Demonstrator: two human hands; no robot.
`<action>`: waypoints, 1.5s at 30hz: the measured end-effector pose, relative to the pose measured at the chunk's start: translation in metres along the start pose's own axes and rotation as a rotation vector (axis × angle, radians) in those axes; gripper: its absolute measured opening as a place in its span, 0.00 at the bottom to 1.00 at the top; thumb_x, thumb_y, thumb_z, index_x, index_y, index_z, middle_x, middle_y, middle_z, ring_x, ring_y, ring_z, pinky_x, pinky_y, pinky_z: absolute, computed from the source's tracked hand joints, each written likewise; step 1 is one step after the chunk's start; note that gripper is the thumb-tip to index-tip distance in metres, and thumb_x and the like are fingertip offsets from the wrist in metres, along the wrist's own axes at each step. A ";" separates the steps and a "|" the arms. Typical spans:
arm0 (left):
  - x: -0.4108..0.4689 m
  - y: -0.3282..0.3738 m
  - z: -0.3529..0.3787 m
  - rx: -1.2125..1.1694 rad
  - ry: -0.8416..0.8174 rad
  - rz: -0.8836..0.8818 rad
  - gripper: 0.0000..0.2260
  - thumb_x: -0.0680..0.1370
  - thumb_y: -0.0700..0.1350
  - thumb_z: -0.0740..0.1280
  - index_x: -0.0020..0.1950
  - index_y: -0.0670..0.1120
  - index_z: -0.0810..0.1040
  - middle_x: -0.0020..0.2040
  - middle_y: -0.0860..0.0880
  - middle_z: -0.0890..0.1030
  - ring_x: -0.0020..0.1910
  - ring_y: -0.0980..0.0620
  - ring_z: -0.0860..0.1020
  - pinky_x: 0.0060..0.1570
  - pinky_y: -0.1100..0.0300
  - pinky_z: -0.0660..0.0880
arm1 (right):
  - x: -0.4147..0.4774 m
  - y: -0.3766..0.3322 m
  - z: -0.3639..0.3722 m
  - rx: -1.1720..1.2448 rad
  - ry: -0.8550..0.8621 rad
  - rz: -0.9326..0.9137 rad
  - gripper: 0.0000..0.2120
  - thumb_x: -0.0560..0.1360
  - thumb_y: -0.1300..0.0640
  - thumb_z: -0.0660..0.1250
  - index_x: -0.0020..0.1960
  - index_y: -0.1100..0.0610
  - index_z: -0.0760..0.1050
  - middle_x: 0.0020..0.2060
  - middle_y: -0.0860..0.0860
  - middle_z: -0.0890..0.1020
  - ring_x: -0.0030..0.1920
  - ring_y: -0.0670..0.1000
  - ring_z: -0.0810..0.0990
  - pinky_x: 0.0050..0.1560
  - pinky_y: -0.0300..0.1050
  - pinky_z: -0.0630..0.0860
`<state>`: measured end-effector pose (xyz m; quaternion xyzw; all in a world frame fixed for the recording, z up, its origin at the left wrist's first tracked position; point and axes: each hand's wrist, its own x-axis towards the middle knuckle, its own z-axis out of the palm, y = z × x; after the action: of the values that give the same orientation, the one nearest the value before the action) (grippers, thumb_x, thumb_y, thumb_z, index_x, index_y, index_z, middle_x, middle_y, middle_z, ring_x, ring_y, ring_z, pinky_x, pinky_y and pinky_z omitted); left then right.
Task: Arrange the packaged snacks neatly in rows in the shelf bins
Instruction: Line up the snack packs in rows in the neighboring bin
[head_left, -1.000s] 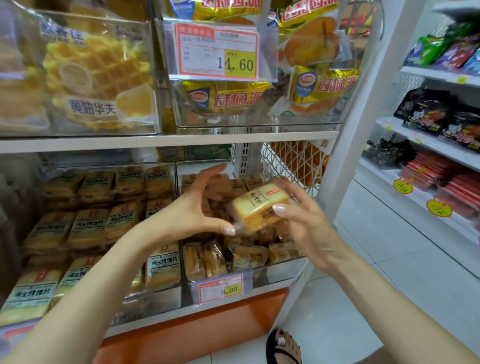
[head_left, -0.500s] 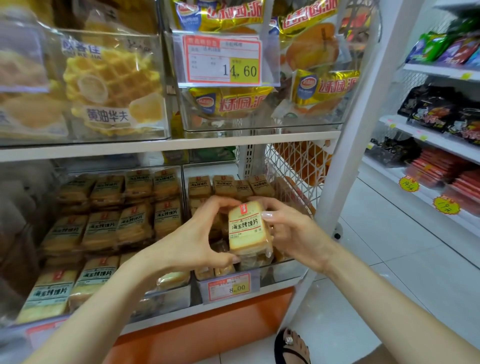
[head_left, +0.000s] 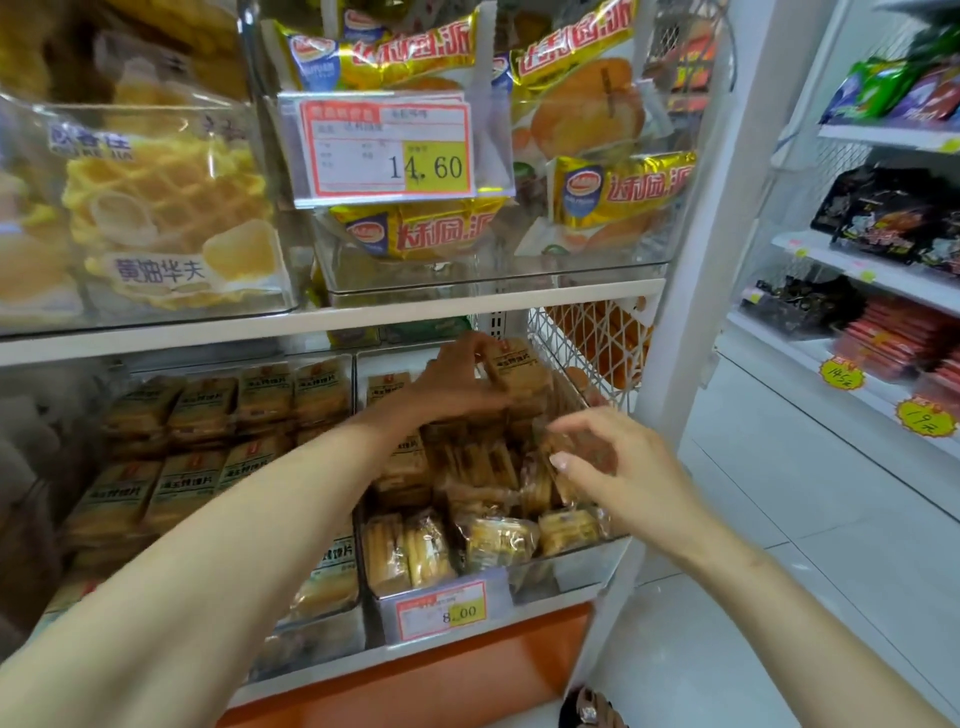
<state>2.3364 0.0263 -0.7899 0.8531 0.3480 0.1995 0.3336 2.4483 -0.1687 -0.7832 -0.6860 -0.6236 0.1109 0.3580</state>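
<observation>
Price tag (head_left: 387, 148) on upper bin (head_left: 519, 275) reads 14.60; lower bin (head_left: 582, 566) tag (head_left: 441, 610) reads 8.00. Waffle bag (head_left: 166, 218): 黄油华夫. Gold pie pack (head_left: 415, 234): 达利园派.

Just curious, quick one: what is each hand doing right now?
Left hand: holding a snack pack at the back of the bin.
Right hand: fingers loosely curled over the bin; cannot tell if it holds anything.

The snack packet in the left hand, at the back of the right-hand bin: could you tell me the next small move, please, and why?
Probably lower the snack packet flat into the back row and let go: the left hand grips it over the rear of the bin, beside a label-up packet.
</observation>
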 end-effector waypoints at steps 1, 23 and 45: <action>0.013 -0.006 0.005 0.074 -0.007 -0.009 0.32 0.68 0.51 0.75 0.67 0.50 0.63 0.64 0.48 0.68 0.64 0.49 0.66 0.63 0.55 0.63 | -0.001 0.003 -0.001 -0.025 -0.035 -0.001 0.09 0.75 0.52 0.66 0.53 0.40 0.72 0.50 0.34 0.73 0.49 0.30 0.70 0.43 0.23 0.65; 0.039 -0.059 -0.015 0.679 -0.210 -0.142 0.37 0.70 0.60 0.70 0.72 0.50 0.58 0.75 0.45 0.54 0.75 0.44 0.49 0.70 0.43 0.48 | 0.003 0.013 -0.003 -0.302 -0.260 -0.032 0.21 0.76 0.46 0.63 0.68 0.46 0.66 0.62 0.42 0.67 0.64 0.44 0.65 0.63 0.40 0.66; 0.045 -0.034 0.005 0.741 -0.160 -0.163 0.37 0.72 0.65 0.64 0.73 0.46 0.58 0.76 0.44 0.54 0.75 0.42 0.48 0.71 0.42 0.46 | 0.001 0.016 0.012 -0.304 -0.264 0.037 0.32 0.76 0.45 0.63 0.74 0.50 0.53 0.69 0.47 0.62 0.68 0.47 0.62 0.66 0.41 0.64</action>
<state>2.3540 0.0750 -0.8126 0.8982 0.4361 -0.0342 0.0437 2.4531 -0.1630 -0.8018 -0.7230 -0.6620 0.1108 0.1634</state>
